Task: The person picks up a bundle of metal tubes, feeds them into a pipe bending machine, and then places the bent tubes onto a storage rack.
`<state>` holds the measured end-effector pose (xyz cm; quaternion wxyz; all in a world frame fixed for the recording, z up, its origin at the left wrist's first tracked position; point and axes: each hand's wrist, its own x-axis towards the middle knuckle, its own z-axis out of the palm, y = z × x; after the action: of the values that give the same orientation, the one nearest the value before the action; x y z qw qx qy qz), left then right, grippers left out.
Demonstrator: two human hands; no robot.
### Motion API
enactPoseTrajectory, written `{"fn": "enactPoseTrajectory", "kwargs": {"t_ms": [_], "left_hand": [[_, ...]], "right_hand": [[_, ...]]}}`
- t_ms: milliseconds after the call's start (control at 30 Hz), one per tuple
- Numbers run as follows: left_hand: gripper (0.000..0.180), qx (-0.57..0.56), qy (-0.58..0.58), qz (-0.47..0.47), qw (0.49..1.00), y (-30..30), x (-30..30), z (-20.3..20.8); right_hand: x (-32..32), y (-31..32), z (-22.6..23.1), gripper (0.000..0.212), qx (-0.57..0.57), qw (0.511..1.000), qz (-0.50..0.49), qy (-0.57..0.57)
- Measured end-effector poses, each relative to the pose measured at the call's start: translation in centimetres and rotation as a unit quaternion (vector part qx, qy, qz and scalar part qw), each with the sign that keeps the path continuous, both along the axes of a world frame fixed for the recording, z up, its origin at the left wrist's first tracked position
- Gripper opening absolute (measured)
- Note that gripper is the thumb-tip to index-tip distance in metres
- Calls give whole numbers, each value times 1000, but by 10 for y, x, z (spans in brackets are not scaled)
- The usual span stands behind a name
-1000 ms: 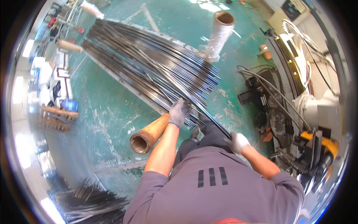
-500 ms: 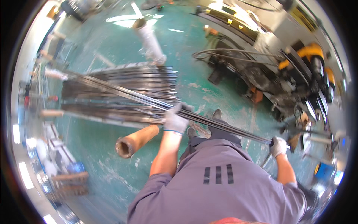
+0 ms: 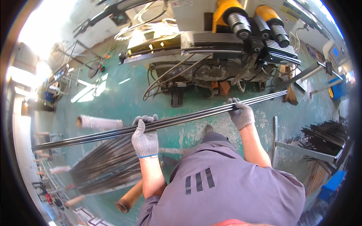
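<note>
Several long, thin dark metal bars point(image 3: 184, 117) lie together as a bundle across both my hands, slanting up toward the right. My left hand point(image 3: 145, 138), in a grey knitted glove with a blue cuff edge, grips the bundle left of its middle, thumb on the near side. My right hand point(image 3: 241, 113), in a matching glove, is closed round it farther right. The bars' right ends reach past that hand toward a straw broom point(image 3: 290, 95). Below the left part of the bundle, a wide pile of similar bars point(image 3: 109, 164) lies low over the floor.
Ahead stands a machine with a long bed point(image 3: 211, 43) and yellow-housed spindles point(image 3: 230, 17). A wrapped roll point(image 3: 100, 122) and a brown cardboard tube point(image 3: 129, 196) flank the bar pile. At right, dark offcuts point(image 3: 324, 137) fill a metal-framed rack point(image 3: 301, 149).
I have turned to the right, so the machine now lies straight ahead and the pile behind to the left. The bundle has come with me, and my right hand grips it farther from its end.
</note>
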<state>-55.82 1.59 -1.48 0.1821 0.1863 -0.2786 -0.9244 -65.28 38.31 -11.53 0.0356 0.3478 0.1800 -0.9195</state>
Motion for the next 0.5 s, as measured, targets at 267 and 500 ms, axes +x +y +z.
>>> {"fn": "enactPoseTrajectory", "kwargs": {"t_ms": [267, 500], "left_hand": [[36, -107, 97, -57, 988, -80, -81, 64], [17, -104, 0, 8, 995, -108, -165, 19]], "right_hand": [[-95, 104, 10, 25, 122, 988, -57, 71], [-169, 93, 52, 31, 243, 951, -190, -15]]}}
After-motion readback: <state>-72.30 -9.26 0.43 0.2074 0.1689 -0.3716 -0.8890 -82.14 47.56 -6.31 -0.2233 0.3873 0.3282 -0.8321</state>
